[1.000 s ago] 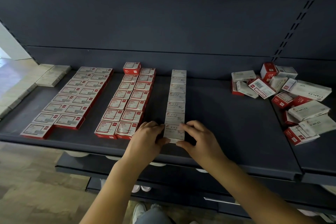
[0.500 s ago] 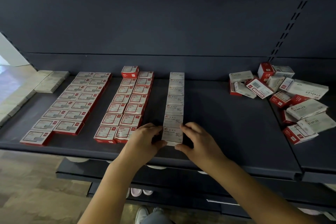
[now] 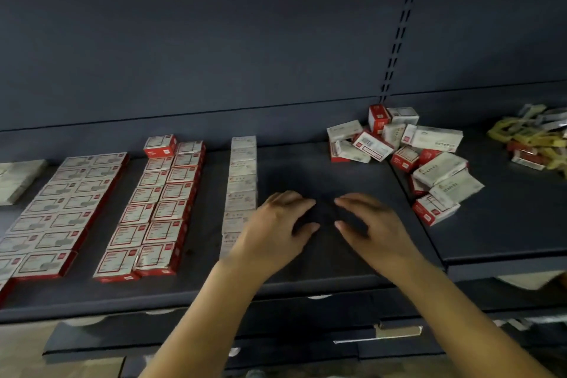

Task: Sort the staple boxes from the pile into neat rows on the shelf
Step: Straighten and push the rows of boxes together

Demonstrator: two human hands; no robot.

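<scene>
I am hovering my left hand (image 3: 276, 233) and right hand (image 3: 372, 232) with both grips apart and empty over the bare shelf (image 3: 322, 169), between the white row (image 3: 241, 184) and the pile (image 3: 408, 159), apparently heading for another box.

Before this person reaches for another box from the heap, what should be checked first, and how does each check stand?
1. Left hand free: ok, holds nothing.
2. Right hand free: ok, holds nothing.
3. White row straight: ok, though its near end is hidden by the left hand.
4. Pile within reach on the right: ok.
5. Bare shelf beside the white row for a new row: ok.
6. Which box type comes next: cannot tell.
</scene>
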